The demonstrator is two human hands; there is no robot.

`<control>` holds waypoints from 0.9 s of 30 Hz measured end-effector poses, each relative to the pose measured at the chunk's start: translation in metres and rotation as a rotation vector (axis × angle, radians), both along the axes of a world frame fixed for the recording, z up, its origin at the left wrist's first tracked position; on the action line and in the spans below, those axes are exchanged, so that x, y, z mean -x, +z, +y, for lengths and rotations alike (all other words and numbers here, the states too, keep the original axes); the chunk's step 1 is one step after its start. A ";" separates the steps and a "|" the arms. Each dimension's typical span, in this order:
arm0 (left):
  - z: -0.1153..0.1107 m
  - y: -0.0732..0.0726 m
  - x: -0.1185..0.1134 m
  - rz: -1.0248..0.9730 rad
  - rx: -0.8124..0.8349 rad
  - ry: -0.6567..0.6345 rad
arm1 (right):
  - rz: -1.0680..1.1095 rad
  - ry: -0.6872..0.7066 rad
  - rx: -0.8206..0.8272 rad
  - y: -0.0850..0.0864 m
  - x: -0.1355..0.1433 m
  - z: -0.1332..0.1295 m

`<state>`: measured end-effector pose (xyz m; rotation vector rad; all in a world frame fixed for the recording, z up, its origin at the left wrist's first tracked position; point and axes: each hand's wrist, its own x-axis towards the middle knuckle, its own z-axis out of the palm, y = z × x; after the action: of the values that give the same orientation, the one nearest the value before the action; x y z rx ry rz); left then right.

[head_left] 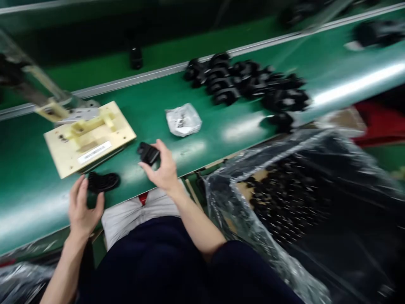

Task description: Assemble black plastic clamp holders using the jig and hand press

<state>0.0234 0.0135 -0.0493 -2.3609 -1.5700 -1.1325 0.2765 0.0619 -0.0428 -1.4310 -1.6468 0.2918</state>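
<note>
My right hand (164,169) pinches a small blocky black plastic part (148,153) between thumb and fingers, just above the green work surface. Farther left, my left hand (82,207) has its fingertips and thumb around the near-left end of a black oval plastic part (106,181) with a ribbed or hollowed top. This oval part lies close to the near edge of a cream fixture plate (65,162), which carries raised yellowish blocks and a white label. Beyond my right hand sits a crumpled white plastic bag (190,122) with small metallic bits in it.
Several black parts (221,80) lie in a cluster on the green conveyor belt (139,109). A metal rail (126,84) runs along its far side. To my right, a clear plastic liner (221,198) surrounds many small black pieces (284,202). A press-like stand (44,84) rises behind the fixture.
</note>
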 end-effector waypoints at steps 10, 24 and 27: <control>-0.010 -0.012 0.006 0.025 -0.004 0.095 | -0.182 0.101 0.124 -0.005 -0.011 -0.010; -0.009 -0.025 0.004 -0.020 -0.169 0.163 | -0.117 -0.651 0.196 0.047 -0.244 0.141; -0.008 -0.023 -0.001 -0.040 -0.167 0.166 | -0.035 -0.681 0.163 0.030 -0.235 0.140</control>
<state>0.0246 0.0054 -0.0727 -2.0748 -1.5818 -1.2287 0.5117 0.2014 -0.0129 -2.0289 -1.0880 0.0080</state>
